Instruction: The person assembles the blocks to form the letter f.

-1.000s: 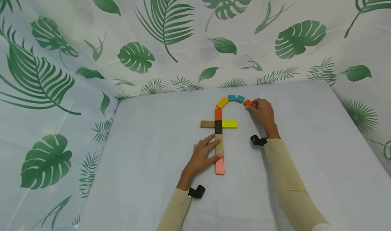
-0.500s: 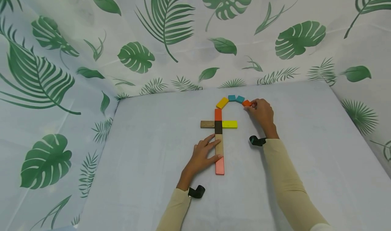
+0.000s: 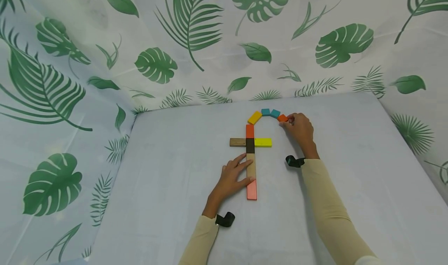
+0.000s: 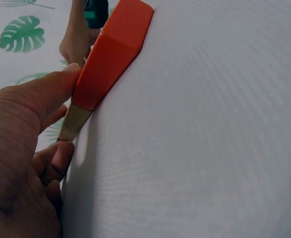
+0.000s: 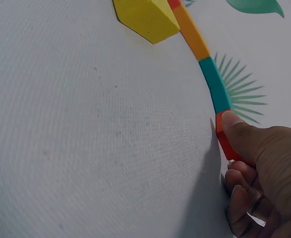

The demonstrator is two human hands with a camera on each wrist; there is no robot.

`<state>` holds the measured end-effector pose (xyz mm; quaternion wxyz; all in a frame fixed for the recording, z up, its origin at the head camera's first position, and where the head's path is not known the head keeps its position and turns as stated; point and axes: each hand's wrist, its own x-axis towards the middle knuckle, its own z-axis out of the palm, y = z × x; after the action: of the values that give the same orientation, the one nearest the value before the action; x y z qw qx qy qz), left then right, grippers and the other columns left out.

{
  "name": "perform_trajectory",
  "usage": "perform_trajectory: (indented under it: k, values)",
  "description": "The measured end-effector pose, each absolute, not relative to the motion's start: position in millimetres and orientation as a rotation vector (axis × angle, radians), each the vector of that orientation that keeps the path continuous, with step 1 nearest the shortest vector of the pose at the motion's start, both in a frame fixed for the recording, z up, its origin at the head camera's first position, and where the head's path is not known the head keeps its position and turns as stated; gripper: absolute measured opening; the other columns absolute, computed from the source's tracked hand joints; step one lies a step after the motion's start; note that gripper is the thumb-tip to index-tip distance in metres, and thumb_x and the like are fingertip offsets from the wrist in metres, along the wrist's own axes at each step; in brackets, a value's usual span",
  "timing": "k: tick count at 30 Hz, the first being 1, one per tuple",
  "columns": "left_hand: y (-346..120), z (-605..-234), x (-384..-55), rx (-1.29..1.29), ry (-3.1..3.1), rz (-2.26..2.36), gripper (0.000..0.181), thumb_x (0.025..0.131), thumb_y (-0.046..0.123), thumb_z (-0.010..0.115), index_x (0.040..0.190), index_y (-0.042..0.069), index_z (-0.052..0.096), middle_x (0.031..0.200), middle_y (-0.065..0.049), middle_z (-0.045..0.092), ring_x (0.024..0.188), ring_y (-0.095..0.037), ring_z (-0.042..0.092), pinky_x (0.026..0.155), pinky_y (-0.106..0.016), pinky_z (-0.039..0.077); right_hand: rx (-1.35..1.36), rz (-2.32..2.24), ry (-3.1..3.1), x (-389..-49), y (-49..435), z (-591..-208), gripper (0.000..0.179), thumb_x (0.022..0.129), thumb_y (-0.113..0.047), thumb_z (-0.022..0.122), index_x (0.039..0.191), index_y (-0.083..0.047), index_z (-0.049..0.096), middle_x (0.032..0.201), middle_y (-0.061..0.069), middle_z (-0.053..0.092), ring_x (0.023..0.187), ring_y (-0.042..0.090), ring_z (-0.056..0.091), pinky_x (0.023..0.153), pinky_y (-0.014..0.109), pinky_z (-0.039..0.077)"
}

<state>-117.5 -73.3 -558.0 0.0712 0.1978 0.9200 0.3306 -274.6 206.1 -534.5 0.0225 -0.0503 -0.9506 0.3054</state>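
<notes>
My right hand (image 3: 301,128) pinches a small orange-red block (image 3: 282,118) at the right end of a curved row; in the right wrist view its thumb lies along the block (image 5: 224,139). Two teal blocks (image 3: 270,113) and an orange-yellow block (image 3: 254,118) make up the rest of the curve. It leads down to a red-orange block (image 3: 250,131) and a dark brown block (image 3: 250,145). My left hand (image 3: 231,179) rests with spread fingers on the tan block (image 3: 251,169); its thumb is at the joint with the pink block (image 3: 252,191).
A brown wooden block (image 3: 238,142) and a bright yellow block (image 3: 263,142) stick out either side of the dark one. All lie on a white-covered table (image 3: 168,160). Leaf-patterned cloth walls (image 3: 210,74) rise behind and at the sides.
My right hand has shifted slightly left, bringing the orange-red block up against the teal one, and now stays there. The left hand has not moved.
</notes>
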Motion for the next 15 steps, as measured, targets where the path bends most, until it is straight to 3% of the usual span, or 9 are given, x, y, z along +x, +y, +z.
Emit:
perform_trajectory:
  k: [15]
  values:
    - [-75.1, -558.8, -116.0, 0.587, 2.760, 0.999, 0.062, 0.092, 0.049, 0.062, 0.148, 0.031, 0.043, 0.160, 0.005, 0.029, 0.127, -0.021, 0.042, 0.094, -0.040, 0.033, -0.152, 1.043, -2.903, -265.2, 209.1, -546.4, 0.047, 0.094, -0.031, 0.066, 0.124, 0.005, 0.058, 0.105, 0.022, 0.056, 0.091, 0.032, 0.051, 0.081, 0.043, 0.045]
